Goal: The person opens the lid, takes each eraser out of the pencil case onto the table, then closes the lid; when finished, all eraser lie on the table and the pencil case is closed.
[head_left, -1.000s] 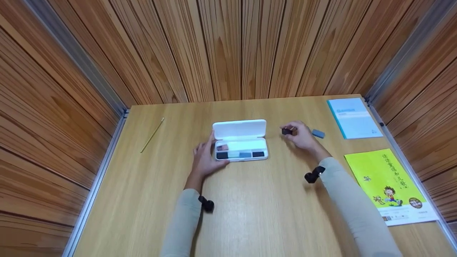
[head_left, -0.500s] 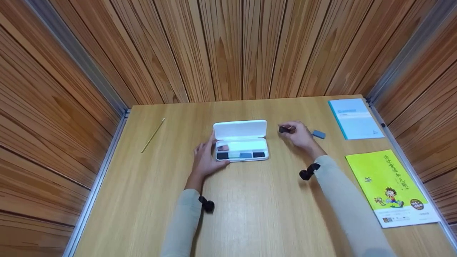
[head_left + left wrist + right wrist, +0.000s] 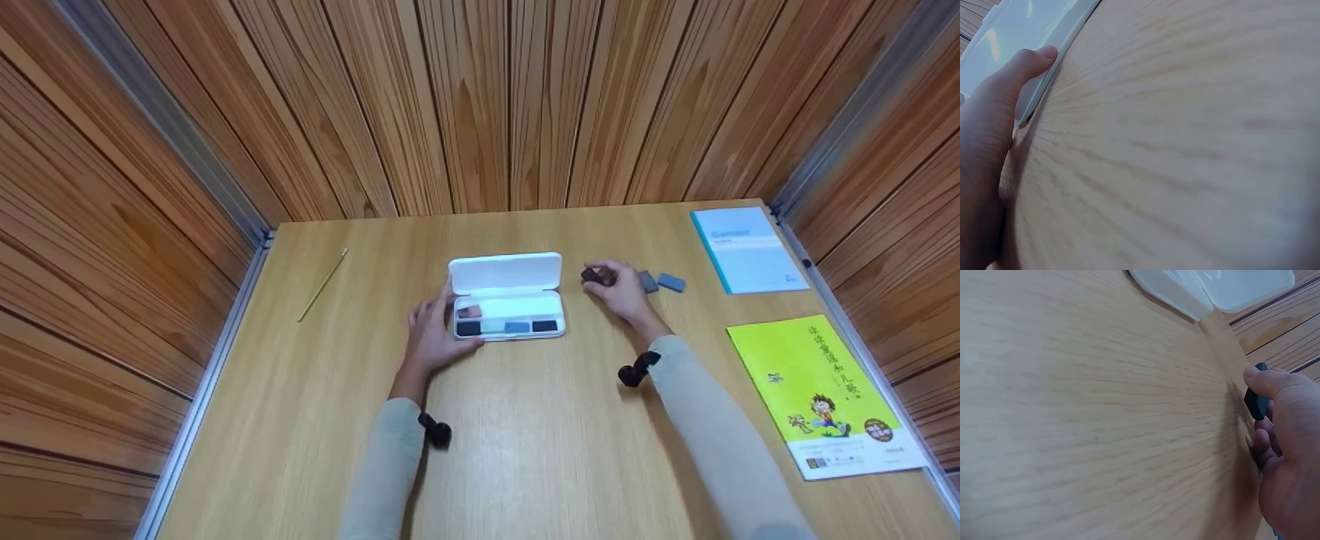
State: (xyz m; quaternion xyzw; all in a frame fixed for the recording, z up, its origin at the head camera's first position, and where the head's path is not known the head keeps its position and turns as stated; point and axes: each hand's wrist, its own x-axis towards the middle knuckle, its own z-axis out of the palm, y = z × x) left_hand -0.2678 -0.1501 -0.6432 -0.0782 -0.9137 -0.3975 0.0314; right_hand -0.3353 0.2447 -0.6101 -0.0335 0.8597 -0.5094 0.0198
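A white case point(image 3: 507, 296) lies open in the middle of the wooden table point(image 3: 525, 420), with a pink block point(image 3: 469, 310), two black blocks and a blue one in its tray. My left hand point(image 3: 431, 330) rests flat on the table, its fingers against the case's left end point(image 3: 1044, 67). My right hand point(image 3: 619, 285) is to the right of the case and pinches a small black block point(image 3: 592, 275) between thumb and fingers point(image 3: 1258, 402). Two grey-blue blocks point(image 3: 660, 282) lie just right of that hand.
A thin yellow stick point(image 3: 321, 284) lies at the far left. A light blue booklet point(image 3: 746, 249) sits at the back right, and a yellow-green picture book point(image 3: 821, 394) lies along the right edge. Wood-panelled walls enclose the table on three sides.
My right hand has drifted left toward the case with the black block, uncovering a second grey-blue block behind it. The left hand has stayed put.
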